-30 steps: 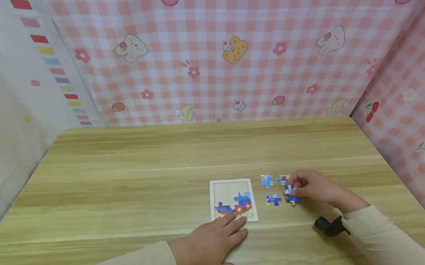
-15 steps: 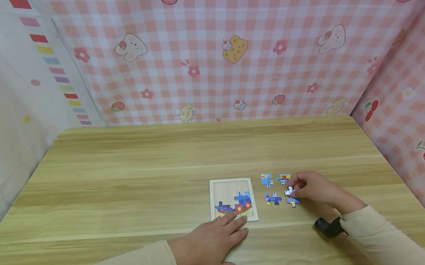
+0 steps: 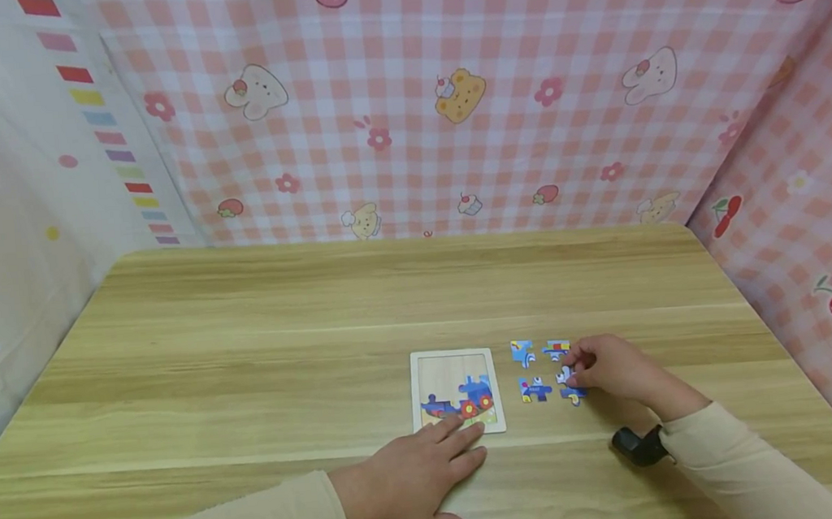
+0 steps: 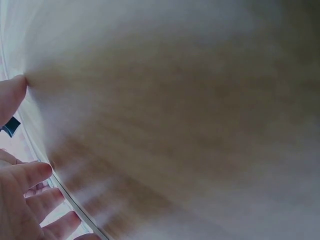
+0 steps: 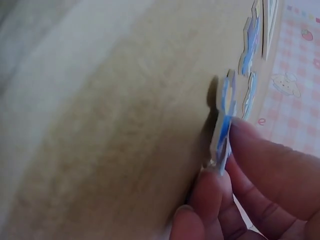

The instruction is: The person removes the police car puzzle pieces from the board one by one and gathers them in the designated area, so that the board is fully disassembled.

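A square wooden puzzle tray (image 3: 415,386) lies on the table, its lower part partly filled with joined pieces of a blue picture with red wheels (image 3: 468,408). My left hand (image 3: 412,484) rests with spread, straight fingers over the tray's near edge, hiding part of it. To the right of the tray, my right hand (image 3: 615,370) pinches a blue and white puzzle piece (image 3: 573,395) between thumb and fingers. In the right wrist view this puzzle piece (image 5: 223,131) stands slightly off the tabletop, casting a shadow. The left wrist view shows mostly blurred tabletop beside the fingers.
Loose puzzle pieces lie between tray and right hand: one at the upper left (image 3: 522,353), one at the upper right (image 3: 557,350), one at the lower left (image 3: 535,389). A black wrist device (image 3: 639,445) sits at the right cuff. Patterned curtains (image 3: 391,131) border the table.
The right hand stays at the same puzzle piece, which has shifted and turned very slightly. The right forearm has moved a little to the left. My left hand has not moved.
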Demonstrator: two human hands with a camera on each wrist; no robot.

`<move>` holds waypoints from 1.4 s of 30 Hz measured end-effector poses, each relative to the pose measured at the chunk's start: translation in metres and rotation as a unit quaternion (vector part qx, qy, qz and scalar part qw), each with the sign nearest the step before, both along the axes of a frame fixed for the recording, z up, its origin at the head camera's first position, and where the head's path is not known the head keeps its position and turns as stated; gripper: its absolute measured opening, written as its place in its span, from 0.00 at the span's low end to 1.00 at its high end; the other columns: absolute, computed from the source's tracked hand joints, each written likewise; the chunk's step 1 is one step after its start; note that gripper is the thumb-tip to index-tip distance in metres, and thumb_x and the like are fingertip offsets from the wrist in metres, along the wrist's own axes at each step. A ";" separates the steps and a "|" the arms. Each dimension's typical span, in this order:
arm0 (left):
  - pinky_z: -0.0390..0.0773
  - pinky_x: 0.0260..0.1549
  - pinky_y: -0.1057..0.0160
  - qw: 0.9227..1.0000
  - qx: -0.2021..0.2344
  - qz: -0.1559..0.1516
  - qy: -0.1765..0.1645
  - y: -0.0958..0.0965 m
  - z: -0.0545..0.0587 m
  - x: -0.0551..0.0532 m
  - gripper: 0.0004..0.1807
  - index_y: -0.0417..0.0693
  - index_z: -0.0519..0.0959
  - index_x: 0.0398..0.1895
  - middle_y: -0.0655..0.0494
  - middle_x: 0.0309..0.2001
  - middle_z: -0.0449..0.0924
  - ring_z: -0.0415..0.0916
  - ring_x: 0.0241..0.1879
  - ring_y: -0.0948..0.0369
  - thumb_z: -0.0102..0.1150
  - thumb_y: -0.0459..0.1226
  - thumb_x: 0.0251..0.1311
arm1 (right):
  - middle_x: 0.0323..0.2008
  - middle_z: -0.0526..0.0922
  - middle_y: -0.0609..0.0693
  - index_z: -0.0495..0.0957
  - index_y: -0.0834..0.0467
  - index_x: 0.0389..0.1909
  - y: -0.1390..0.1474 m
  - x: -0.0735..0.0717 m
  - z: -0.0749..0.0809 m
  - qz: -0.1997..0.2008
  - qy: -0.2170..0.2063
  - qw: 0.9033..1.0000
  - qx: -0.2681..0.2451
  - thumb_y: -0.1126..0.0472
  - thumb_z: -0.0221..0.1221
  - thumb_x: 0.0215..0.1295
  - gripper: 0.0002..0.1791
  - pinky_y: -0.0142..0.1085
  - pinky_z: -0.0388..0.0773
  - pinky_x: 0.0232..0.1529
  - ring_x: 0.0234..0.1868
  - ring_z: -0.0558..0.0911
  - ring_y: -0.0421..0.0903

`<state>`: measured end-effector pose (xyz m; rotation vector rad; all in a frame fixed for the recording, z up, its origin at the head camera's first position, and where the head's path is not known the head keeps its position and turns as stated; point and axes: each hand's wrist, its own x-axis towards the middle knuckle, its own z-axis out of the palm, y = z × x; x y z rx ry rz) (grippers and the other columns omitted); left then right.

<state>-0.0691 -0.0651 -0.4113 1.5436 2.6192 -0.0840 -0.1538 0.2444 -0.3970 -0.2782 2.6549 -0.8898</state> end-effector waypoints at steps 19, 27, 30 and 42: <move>0.62 0.65 0.62 1.000 -0.003 -0.001 0.007 0.001 -0.001 -0.001 0.40 0.50 0.65 0.69 0.52 0.72 0.60 0.57 0.70 0.52 0.50 0.63 0.60 | 0.28 0.77 0.48 0.80 0.64 0.35 -0.004 0.001 0.004 -0.010 -0.009 1.000 0.024 0.66 0.66 0.56 0.07 0.36 0.69 0.33 0.31 0.72 0.44; 0.63 0.65 0.62 1.000 -0.001 -0.001 0.006 0.001 0.000 -0.001 0.40 0.50 0.65 0.70 0.52 0.72 0.59 0.57 0.70 0.52 0.50 0.63 0.60 | 0.31 0.77 0.51 0.79 0.65 0.38 -0.012 -0.001 0.013 0.008 0.029 1.000 0.009 0.66 0.64 0.59 0.08 0.38 0.72 0.35 0.34 0.74 0.46; 0.63 0.64 0.62 1.000 -0.001 0.000 0.002 0.001 0.000 -0.001 0.40 0.51 0.65 0.70 0.52 0.72 0.59 0.57 0.70 0.52 0.50 0.63 0.60 | 0.33 0.79 0.52 0.80 0.66 0.40 -0.020 -0.001 0.012 0.011 0.036 0.999 0.001 0.67 0.64 0.59 0.09 0.39 0.74 0.37 0.36 0.75 0.46; 0.64 0.64 0.63 1.000 0.004 -0.005 0.017 0.000 -0.001 0.000 0.40 0.50 0.66 0.69 0.51 0.71 0.60 0.59 0.70 0.52 0.50 0.63 0.60 | 0.36 0.81 0.51 0.81 0.62 0.43 -0.054 -0.001 0.010 0.040 0.049 0.997 -0.034 0.66 0.65 0.58 0.11 0.39 0.75 0.39 0.38 0.77 0.44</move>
